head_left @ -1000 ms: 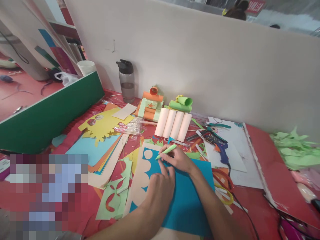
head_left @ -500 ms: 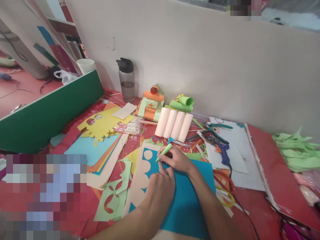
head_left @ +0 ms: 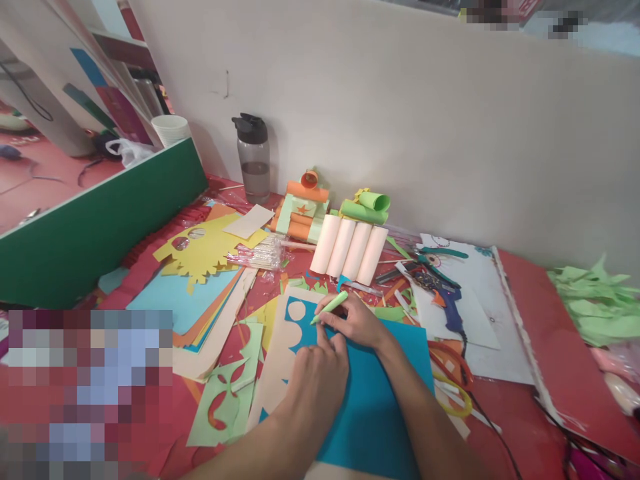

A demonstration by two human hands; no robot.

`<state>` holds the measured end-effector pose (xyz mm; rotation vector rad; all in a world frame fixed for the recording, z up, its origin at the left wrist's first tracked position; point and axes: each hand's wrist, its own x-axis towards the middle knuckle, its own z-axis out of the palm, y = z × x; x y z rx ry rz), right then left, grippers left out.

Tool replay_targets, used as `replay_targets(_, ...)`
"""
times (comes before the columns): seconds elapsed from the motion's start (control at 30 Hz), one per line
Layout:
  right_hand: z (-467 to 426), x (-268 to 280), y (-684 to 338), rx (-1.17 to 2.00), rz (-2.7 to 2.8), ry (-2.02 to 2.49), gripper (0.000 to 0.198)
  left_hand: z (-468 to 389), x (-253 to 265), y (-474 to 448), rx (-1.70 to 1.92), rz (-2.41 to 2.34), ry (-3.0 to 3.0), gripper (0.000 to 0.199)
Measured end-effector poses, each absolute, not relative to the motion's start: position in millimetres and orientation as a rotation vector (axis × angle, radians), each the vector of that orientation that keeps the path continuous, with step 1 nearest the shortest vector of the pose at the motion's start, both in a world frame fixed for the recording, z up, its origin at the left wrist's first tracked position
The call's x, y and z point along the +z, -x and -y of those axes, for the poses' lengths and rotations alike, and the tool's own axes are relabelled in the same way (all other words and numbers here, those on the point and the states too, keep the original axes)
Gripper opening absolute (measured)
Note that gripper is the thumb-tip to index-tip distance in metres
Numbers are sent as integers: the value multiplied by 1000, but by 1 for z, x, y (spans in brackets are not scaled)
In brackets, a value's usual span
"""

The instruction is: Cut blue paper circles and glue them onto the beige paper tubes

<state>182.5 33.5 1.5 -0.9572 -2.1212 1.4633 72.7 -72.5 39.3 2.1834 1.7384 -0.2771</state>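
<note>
A light green pen-shaped tool (head_left: 334, 304) is pinched in my right hand (head_left: 359, 321), its pointed end down on a blue paper sheet (head_left: 375, 413). Round pieces have been cut out along the sheet's left side. My left hand (head_left: 320, 370) presses on the same sheet, its index finger stretched toward the tool's tip and the other fingers bent; nothing shows in its grasp. Under the blue sheet lies a larger beige sheet (head_left: 273, 363). Part of the blue sheet is hidden by my hands and forearms.
Rolled beige paper tubes (head_left: 345, 250), an orange and green paper model (head_left: 303, 207) and a water bottle (head_left: 253, 160) stand behind. A stack of coloured paper (head_left: 175, 300) and green scraps (head_left: 205, 413) lie left; pliers (head_left: 440, 263) and a glue gun (head_left: 453, 310) lie right.
The tool is tilted slightly lower, and its tip has shifted a little to the left. My left hand stays nearly in place on the blue sheet.
</note>
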Motion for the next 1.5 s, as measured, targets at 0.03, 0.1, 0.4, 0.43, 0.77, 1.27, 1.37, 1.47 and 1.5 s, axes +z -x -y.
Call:
replay_targets(0.03, -34, 1, -182, 1453, 2122, 967, 18, 73, 39, -72, -264, -1737, -2184, 43)
replay_targets(0.1, -33, 0, -181, 1433, 2099, 994, 20, 72, 39, -71, -252, -1732, -2175, 41)
replay_targets(0.4, -33, -6, -181, 1420, 2050, 986, 16, 72, 39, -67, -255, -1728, -2185, 39)
replay_targets(0.43, -33, -7, -181, 1407, 2034, 1000, 18, 72, 39, -66, -249, -1731, -2187, 39)
replay_targets(0.77, -33, -8, -180, 1354, 2009, 1013, 18, 69, 48, -57, -237, -1711, -2132, 42)
replay_targets(1.27, -33, -9, -178, 1302, 2018, 1021, 19, 69, 34, -49, 34, -1699, -2260, 26)
replay_targets(1.37, -33, -9, -178, 1303, 1986, 1042, 19, 70, 30, -49, 53, -1701, -2265, 27)
replay_targets(1.47, -33, -9, -178, 1319, 2020, 1010, 20, 70, 29, -49, 44, -1701, -2219, 29)
replay_targets(1.5, -33, -10, -178, 1321, 2012, 1019, 20, 70, 30, -49, 32, -1696, -2196, 30)
